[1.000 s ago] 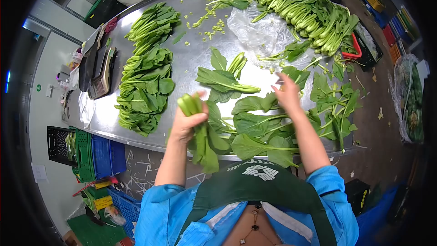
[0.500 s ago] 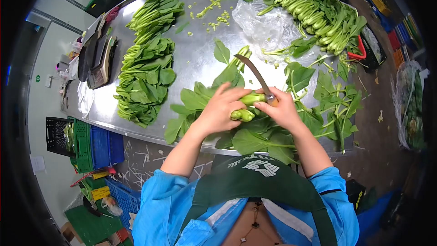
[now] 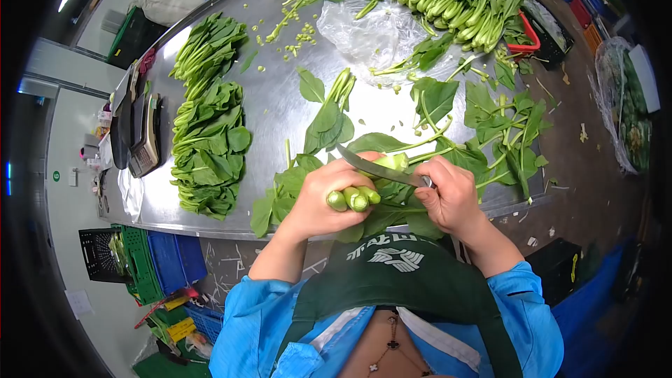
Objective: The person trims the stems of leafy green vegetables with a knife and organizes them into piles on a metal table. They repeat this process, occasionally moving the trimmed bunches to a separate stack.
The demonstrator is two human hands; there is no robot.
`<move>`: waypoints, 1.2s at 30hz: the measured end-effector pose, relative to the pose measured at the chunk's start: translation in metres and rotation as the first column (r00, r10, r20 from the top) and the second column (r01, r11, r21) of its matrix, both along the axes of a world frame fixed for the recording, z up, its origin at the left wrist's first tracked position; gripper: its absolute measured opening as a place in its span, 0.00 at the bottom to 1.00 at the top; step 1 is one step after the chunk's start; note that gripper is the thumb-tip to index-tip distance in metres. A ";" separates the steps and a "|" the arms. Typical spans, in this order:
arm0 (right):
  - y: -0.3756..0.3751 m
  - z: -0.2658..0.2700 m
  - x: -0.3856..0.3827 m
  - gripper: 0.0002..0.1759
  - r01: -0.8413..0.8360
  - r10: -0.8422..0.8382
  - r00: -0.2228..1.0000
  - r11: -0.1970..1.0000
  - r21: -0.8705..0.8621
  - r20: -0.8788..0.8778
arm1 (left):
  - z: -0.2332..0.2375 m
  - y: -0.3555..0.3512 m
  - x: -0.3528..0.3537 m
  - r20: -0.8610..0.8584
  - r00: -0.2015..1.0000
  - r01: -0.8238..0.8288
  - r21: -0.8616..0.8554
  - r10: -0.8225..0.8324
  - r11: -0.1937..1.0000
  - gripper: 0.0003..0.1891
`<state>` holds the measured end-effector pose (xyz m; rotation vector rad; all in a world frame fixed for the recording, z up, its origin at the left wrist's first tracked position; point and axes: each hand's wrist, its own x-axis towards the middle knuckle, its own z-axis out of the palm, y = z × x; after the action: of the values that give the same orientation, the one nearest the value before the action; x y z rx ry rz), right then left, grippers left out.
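My left hand [image 3: 315,199] is wrapped round a small bunch of leafy greens [image 3: 355,199], their pale, thick stem ends facing me. Another greens stem [image 3: 393,162] lies above the bunch at my left fingers. My right hand [image 3: 453,194] grips a knife with a curved blade [image 3: 385,171], its handle mostly hidden in the fist. The blade points left and crosses over the upper stem, its tip near my left knuckles. Around both hands, loose large leaves [image 3: 402,203] spread over the metal table [image 3: 276,115].
Two neat stacks of greens [image 3: 210,147] lie on the left, beside a scale [image 3: 145,136]. At the back are a clear plastic bag [image 3: 371,35] and a long pile of greens [image 3: 448,0]. Trimmed leaves [image 3: 514,133] lie on the right; crates [image 3: 143,259] stand below left.
The knife has swung down from pointing up and left to lying across the upper stem. My left hand has turned, showing more stem ends. The head view has shifted slightly.
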<state>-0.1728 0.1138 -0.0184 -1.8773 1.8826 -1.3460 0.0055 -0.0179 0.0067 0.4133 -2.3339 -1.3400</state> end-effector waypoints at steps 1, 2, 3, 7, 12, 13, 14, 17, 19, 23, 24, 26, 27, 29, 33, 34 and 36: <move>0.000 -0.002 0.001 0.20 0.002 -0.002 1.000 1.000 -0.017 0.011 | 0.000 0.001 0.001 -0.010 1.000 -0.004 -0.004 0.003 1.000 0.10; 0.001 -0.002 0.001 0.20 -0.001 0.001 1.000 1.000 -0.018 0.008 | 0.000 0.002 0.001 -0.013 1.000 -0.007 -0.005 0.007 1.000 0.10; 0.002 -0.003 0.001 0.18 0.001 -0.001 1.000 0.999 -0.038 -0.001 | 0.000 0.003 0.002 -0.030 0.999 0.015 0.007 -0.015 1.000 0.09; 0.003 -0.022 -0.006 0.12 0.090 -0.092 0.994 0.995 -0.035 -0.054 | -0.006 0.002 0.008 -0.169 0.984 0.067 0.075 -0.054 0.995 0.08; 0.004 -0.040 -0.002 0.11 0.093 -0.134 0.846 0.990 0.104 0.516 | -0.017 -0.015 0.005 -0.201 0.976 0.056 -0.118 -0.079 0.992 0.09; 0.001 -0.030 0.006 0.14 0.054 -0.014 0.757 0.998 -0.042 0.654 | -0.017 -0.011 0.005 -0.195 0.977 0.067 -0.115 -0.089 0.991 0.09; -0.004 -0.010 0.006 0.21 0.000 0.012 0.738 1.000 -0.017 0.675 | -0.016 -0.009 0.002 -0.196 0.977 0.089 0.029 -0.081 0.996 0.10; -0.021 0.010 0.010 0.19 -0.168 0.177 0.774 0.983 -0.073 0.608 | -0.018 -0.013 0.004 -0.133 0.988 0.110 0.226 -0.081 0.968 0.11; -0.028 0.011 0.010 0.17 -0.189 0.211 0.843 0.977 -0.095 0.495 | -0.027 -0.019 0.008 -0.197 0.974 0.195 0.460 -0.114 0.867 0.11; -0.032 0.025 0.010 0.14 -0.332 0.116 0.691 0.928 0.170 0.714 | -0.029 -0.029 0.022 -0.112 0.987 0.156 0.483 -0.116 0.862 0.12; -0.034 0.024 0.010 0.15 -0.337 0.160 0.774 0.923 0.184 0.612 | -0.033 -0.033 0.026 -0.126 0.978 0.201 0.391 -0.165 0.898 0.15; -0.040 0.018 0.015 0.17 -0.336 0.200 0.864 0.913 0.233 0.462 | -0.030 -0.034 0.035 -0.048 0.988 0.153 0.420 -0.146 0.895 0.17; -0.042 0.015 0.020 0.15 -0.315 0.217 0.898 0.925 0.213 0.383 | -0.028 -0.034 0.038 0.030 0.984 0.143 0.464 -0.177 0.874 0.20; -0.048 0.014 0.026 0.13 -0.283 0.236 0.943 0.940 0.191 0.235 | -0.029 -0.031 0.044 0.057 0.990 0.082 0.532 -0.132 0.843 0.13; -0.057 0.001 0.010 0.13 -0.325 0.345 0.936 0.922 0.211 -0.067 | -0.062 -0.043 0.081 -0.151 0.928 0.344 0.702 -0.341 0.624 0.17; -0.059 -0.001 0.007 0.13 -0.229 0.238 0.968 0.967 0.112 -0.077 | -0.061 -0.045 0.097 -0.159 0.968 0.244 0.768 -0.192 0.593 0.17; -0.061 -0.003 0.005 0.14 -0.150 0.150 0.985 0.989 0.007 -0.080 | -0.051 -0.053 0.133 -0.172 0.975 0.106 0.915 0.138 0.389 0.21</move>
<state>-0.1681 0.0524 -0.0211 -2.0556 1.7356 -1.2406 0.1389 -0.0706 -0.0445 0.5417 -1.1319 -2.4645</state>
